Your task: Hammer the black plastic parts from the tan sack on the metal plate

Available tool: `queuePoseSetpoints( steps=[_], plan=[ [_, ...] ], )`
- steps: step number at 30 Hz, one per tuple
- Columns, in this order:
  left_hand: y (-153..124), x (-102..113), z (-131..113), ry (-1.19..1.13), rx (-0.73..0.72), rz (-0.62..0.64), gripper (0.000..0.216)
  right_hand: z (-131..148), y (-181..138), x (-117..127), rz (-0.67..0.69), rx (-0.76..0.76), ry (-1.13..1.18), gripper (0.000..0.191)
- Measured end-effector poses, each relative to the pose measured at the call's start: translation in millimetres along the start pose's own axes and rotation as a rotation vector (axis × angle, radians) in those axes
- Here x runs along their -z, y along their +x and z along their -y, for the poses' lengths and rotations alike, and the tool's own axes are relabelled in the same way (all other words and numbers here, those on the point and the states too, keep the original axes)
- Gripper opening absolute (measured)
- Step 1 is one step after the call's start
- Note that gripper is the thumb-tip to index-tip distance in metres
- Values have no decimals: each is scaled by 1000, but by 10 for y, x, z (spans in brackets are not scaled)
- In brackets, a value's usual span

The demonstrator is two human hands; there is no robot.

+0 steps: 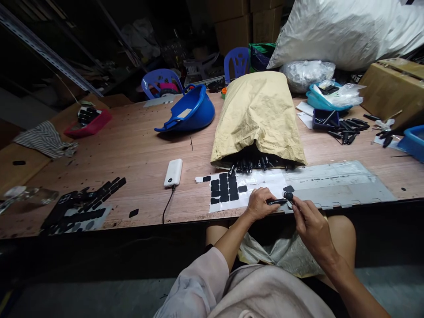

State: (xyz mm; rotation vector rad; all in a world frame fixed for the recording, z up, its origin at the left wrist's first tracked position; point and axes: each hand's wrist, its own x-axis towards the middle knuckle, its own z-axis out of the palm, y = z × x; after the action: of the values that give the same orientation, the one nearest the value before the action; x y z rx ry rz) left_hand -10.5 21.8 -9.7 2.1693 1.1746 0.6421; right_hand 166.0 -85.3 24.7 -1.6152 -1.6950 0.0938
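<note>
Bright counter, dark surroundings, sharp focus.
The counter (139,145) is lit from overhead; the background and the space beneath are lost in shadow, and straight edges are bowed by wide-angle distortion towards the corners.

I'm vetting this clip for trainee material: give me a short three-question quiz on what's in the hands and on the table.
1. True or false: the left hand grips a thin black stick while the right hand pinches its round end.
2. What lies just right of the white power bank in the picture? A) a sheet of black pads B) a laptop C) a coffee mug
3. What pokes out of the open end of the tan sack?
Key: 1 true; 2 A; 3 more black sticks.
</note>
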Motion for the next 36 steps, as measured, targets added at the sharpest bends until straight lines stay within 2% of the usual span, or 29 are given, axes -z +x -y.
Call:
queuePoseSetpoints(
  steps=[4, 8, 11, 13, 16, 19, 26, 36],
  plan=[
    [5, 4, -11, -3, 4, -2, 11, -36, -25, 3, 42, -26, 4, 34],
    [3, 0, -16, -9, -5, -8, 11, -145, 158, 158, -21, -67, -36, 36],
    [-5, -4, -31, -2, -10, -23, 11, -409, 434, 297, -74, -147, -224, 38],
    [-11, -4, -47, 15, -11, -24, 12, -668, 621, 342, -53, -251, -372, 39],
    [-15, -2, -66, 50, -24, -13, 17, -1049, 836, 317, 23, -377, -515, 39],
    [-13, -1, -67, 70, -32, -1, 21, -1268, 945, 206, 37, -383, -569, 37],
    [-30, -16, -18, 72, -23, 4, 21, -1237, 941, -56, -60, -299, -673, 33],
    [-38, 37, -15, 48, -50, -30, 20, -1158, 948, -42, -7, -319, -702, 35]
  ],
)
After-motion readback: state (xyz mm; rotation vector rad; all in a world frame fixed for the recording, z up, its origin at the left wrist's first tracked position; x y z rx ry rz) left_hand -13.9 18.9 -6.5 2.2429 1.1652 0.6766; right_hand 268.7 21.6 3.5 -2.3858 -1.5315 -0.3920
